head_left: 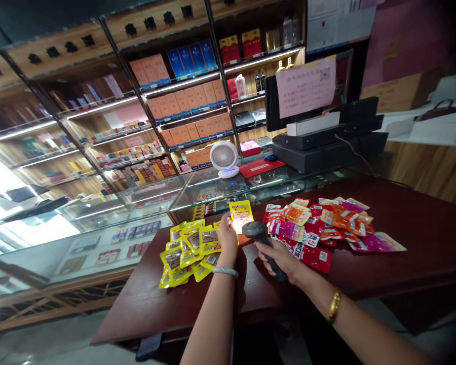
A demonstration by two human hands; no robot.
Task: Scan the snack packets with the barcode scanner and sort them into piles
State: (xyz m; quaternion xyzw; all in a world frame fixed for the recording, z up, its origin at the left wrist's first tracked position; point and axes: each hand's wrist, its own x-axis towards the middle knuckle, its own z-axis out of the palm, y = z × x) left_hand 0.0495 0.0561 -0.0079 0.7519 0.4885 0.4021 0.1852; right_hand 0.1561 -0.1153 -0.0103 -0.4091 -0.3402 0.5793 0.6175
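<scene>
The left hand (228, 235) pinches one flat, glossy yellow snack packet (240, 215) upright above the dark red wooden worktop (421, 228), its fingers closed on the packet's lower edge, while the right hand (285, 258) is wrapped around the grip of a black handheld barcode scanner (259, 234) whose head points at that packet. By the look of it the scanning is partway. A heap of matching yellow packets (188, 248) lies left of the hands, and a larger spread of crinkly red, orange and pink packets (327, 225) lies to the right.

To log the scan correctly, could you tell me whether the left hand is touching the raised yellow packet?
Touching: the head view shows the left hand gripping the yellow packet along its lower edge.
</scene>
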